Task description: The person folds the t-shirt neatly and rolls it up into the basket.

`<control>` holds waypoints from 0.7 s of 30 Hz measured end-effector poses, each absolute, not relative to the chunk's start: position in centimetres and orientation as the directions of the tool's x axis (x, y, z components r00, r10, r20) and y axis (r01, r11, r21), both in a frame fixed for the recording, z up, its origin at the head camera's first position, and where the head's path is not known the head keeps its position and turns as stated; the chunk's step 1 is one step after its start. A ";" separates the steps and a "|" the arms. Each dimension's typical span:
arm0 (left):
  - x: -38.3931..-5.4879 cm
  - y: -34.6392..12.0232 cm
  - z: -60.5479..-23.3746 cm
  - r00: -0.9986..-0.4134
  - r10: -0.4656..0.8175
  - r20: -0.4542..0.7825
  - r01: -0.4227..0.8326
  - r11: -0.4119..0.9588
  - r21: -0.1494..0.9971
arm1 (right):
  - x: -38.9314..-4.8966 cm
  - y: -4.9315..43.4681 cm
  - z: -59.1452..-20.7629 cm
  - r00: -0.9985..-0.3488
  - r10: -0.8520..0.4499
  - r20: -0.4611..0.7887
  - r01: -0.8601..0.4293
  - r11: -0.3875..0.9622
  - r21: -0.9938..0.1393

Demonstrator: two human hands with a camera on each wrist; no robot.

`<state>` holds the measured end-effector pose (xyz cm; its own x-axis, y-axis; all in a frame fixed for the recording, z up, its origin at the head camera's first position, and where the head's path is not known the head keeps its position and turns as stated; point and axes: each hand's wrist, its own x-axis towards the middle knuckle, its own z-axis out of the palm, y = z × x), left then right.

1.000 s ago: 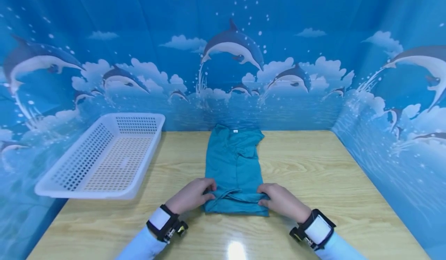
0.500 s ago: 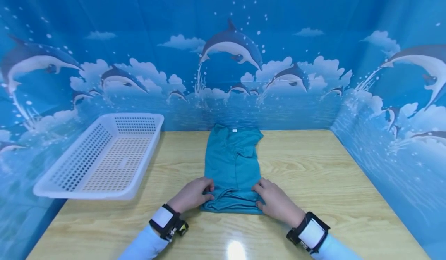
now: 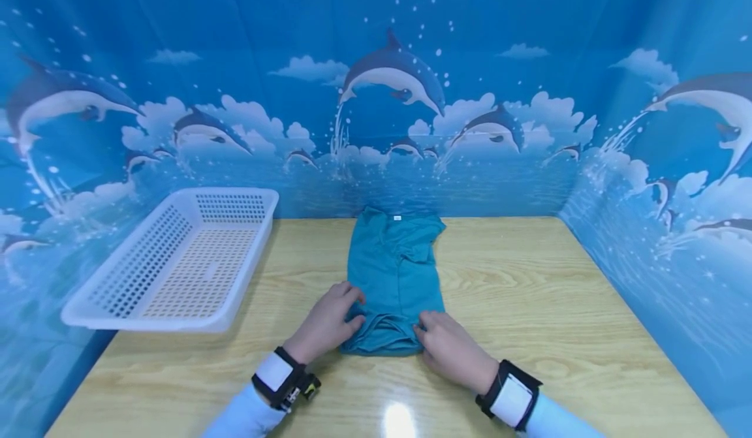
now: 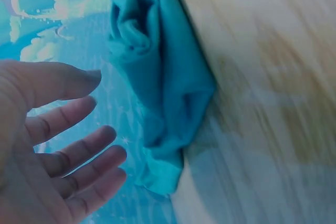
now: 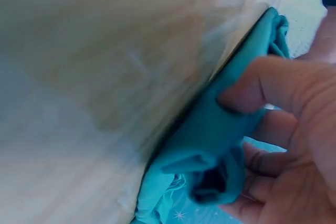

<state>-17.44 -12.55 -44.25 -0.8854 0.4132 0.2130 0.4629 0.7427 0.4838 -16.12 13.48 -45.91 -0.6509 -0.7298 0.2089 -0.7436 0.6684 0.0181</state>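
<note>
The right hand has moved inward since half a second ago, bringing the near right corner of the teal short-sleeved cloth garment with it; its thumb and fingers pinch the folded cloth, while the left hand is released, fingers loosely parted beside the near left edge; the single garment lies mid-table, its far end near the blue dolphin-printed curtain; one white rectangular perforated plastic basket stands to the left, well apart; two black wrist straps and one pale wood-grain table show.
</note>
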 end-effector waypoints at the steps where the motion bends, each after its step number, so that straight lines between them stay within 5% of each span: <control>1: -17.3 -12.4 -44.1 -0.880 0.419 0.222 0.473 0.740 0.478 | -16.3 13.3 -45.9 -0.647 -0.731 0.217 -0.745 0.666 0.024; 9: -16.0 -10.8 -42.8 -0.841 0.474 0.260 0.541 0.741 0.397 | -17.5 12.5 -45.6 -0.670 -0.687 0.281 -0.713 0.701 0.015; 21: -14.1 -8.4 -42.5 -0.721 0.646 0.252 0.689 0.705 0.165 | -19.5 12.7 -46.5 -0.827 -0.561 -0.039 -0.497 0.761 -0.417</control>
<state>-14.12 -8.38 -42.49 -0.7210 0.6456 0.2516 0.6893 0.7054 0.1652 -19.46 12.73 -46.48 -0.8265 -0.5615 -0.0394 -0.4971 0.7610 -0.4170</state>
